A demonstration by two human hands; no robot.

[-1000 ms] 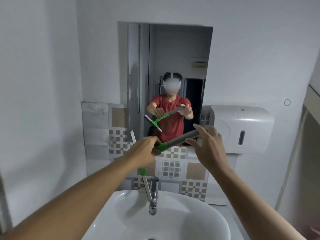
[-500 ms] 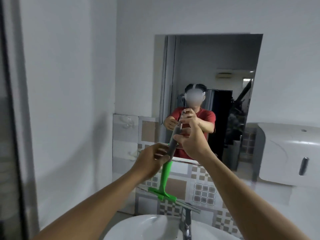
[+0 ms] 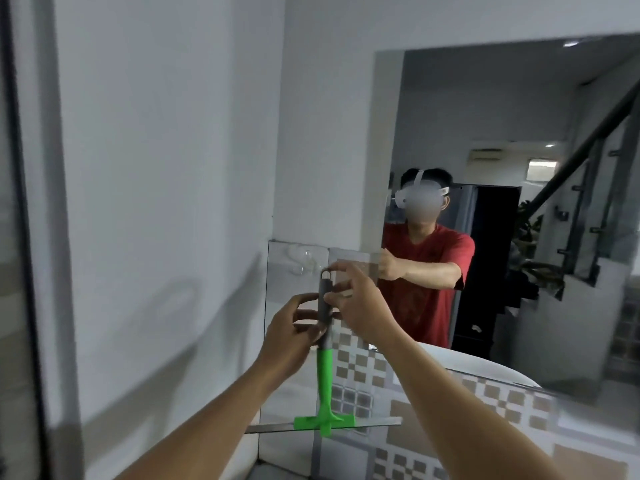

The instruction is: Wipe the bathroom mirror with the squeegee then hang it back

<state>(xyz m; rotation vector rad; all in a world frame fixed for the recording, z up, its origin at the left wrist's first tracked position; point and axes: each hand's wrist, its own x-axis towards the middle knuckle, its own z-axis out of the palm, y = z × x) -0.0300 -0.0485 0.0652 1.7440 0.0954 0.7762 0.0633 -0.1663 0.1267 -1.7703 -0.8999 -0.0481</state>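
Note:
The squeegee [image 3: 325,382] hangs upright, grey grip on top, green neck below, blade [image 3: 374,421] level at the bottom. My left hand [image 3: 294,332] holds the grey grip from the left. My right hand [image 3: 356,306] pinches the upper grip, its fingers at the small loop at the handle's top. A clear suction hook [image 3: 300,259] sits on the tiled wall panel just up-left of that loop. The mirror [image 3: 519,140] fills the upper right and reflects a person in a red shirt.
White wall [image 3: 173,168] spans the left, with a dark door or frame edge [image 3: 20,237] at far left. Patterned brown and white tiles [image 3: 450,427] run below the mirror. The basin rim shows only as a reflection [image 3: 485,365].
The view has swung left and closer to the wall. The squeegee stayed upright and rose toward the suction hook, with both hands still on its grip.

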